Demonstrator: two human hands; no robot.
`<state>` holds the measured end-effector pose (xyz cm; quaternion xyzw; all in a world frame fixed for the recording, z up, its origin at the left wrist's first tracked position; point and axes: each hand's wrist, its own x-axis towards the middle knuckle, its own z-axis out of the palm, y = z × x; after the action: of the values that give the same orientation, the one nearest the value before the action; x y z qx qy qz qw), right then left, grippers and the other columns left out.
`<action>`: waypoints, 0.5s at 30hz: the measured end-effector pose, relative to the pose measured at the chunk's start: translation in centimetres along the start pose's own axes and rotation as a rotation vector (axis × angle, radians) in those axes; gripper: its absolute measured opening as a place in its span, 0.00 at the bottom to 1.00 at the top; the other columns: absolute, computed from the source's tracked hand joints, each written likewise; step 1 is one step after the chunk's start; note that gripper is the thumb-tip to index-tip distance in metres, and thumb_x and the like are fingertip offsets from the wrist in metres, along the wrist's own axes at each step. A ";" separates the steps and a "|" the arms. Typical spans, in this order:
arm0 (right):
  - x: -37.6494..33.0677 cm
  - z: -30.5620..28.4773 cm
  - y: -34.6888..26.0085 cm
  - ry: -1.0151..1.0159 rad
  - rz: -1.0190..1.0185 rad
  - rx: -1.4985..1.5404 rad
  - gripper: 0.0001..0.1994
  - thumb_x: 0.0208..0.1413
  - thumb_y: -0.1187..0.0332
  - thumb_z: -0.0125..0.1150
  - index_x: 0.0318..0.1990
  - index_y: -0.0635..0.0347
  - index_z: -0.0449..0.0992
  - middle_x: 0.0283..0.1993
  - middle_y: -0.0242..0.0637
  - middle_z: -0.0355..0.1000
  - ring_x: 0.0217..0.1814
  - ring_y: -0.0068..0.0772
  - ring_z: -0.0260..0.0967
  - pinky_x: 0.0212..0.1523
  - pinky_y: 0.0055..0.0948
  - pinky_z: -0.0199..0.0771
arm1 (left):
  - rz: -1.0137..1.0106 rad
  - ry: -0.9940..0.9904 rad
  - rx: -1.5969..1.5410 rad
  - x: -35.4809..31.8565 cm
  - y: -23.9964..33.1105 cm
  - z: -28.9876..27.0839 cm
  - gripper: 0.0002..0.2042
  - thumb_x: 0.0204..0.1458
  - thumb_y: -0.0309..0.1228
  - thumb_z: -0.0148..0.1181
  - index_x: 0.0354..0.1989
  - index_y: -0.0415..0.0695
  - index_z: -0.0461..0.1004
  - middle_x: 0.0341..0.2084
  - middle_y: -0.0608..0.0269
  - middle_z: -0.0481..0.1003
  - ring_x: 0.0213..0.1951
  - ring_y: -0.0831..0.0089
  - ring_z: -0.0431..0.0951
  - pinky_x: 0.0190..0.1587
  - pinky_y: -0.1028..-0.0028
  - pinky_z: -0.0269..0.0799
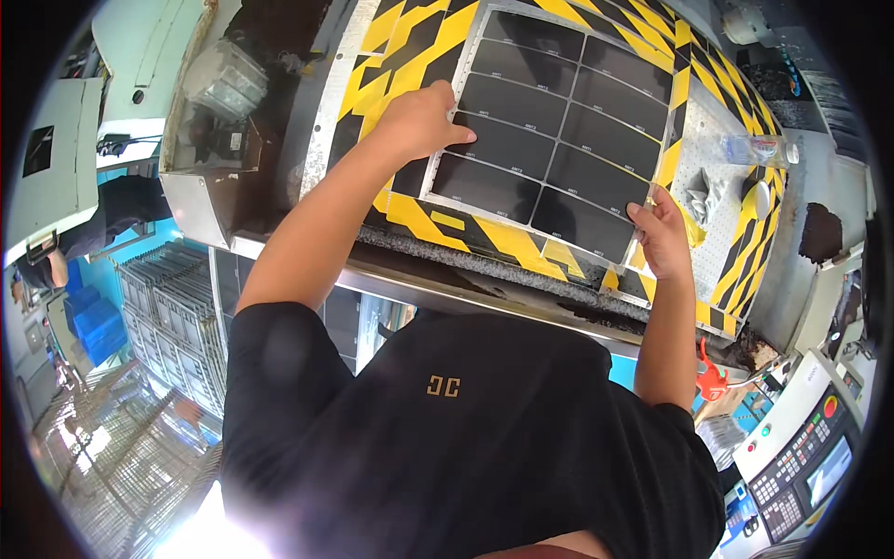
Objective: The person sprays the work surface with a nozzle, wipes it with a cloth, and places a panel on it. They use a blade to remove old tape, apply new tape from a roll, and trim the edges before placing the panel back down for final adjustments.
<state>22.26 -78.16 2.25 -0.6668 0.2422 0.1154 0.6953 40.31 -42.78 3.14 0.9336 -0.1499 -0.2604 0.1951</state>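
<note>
A flat black panel (507, 142), split by thin light lines into several rectangles with a pale border, lies on a bed covered with yellow-and-black striped tape (424, 216). My left hand (419, 123) grips its left edge, the thumb resting on the face and the other fingers at the border. At the near right corner my right hand (665, 235) pinches the edge between thumb and fingers. What lies under the fingertips of both hands is hidden.
On the right of the bed are a clear plastic bottle (759, 150) and a crumpled grey cloth (705, 197). A red-handled air gun (712, 374) hangs near a control panel (801, 452) at lower right. Stacked grey racks (172, 312) and blue bins (93, 317) stand at left.
</note>
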 end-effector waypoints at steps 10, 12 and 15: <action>0.2 -0.2 0.5 0.006 0.010 -0.037 0.18 0.57 0.75 0.65 0.55 0.59 0.74 0.32 0.20 0.75 0.23 0.09 0.62 0.24 0.13 0.59 | 0.005 0.019 -0.020 -0.3 -0.1 0.3 0.30 0.45 0.44 0.75 0.51 0.39 0.72 0.38 0.47 0.81 0.45 0.51 0.81 0.50 0.60 0.75; 0.2 -0.1 0.5 -0.007 0.011 -0.039 0.16 0.57 0.74 0.65 0.53 0.59 0.75 0.30 0.20 0.74 0.23 0.09 0.62 0.24 0.14 0.59 | 0.001 0.014 -0.036 -0.3 -0.1 0.1 0.29 0.45 0.43 0.75 0.51 0.39 0.72 0.38 0.47 0.81 0.45 0.51 0.81 0.49 0.60 0.75; 0.3 0.1 0.3 -0.010 0.004 -0.065 0.14 0.58 0.74 0.65 0.52 0.59 0.76 0.29 0.20 0.73 0.24 0.09 0.62 0.25 0.14 0.60 | -0.005 0.012 -0.050 -0.1 -0.2 0.1 0.29 0.45 0.43 0.76 0.50 0.39 0.72 0.38 0.47 0.81 0.45 0.52 0.81 0.49 0.60 0.75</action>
<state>22.37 -78.07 1.89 -0.6879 0.2363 0.1277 0.6743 40.18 -42.62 3.01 0.9304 -0.1397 -0.2588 0.2188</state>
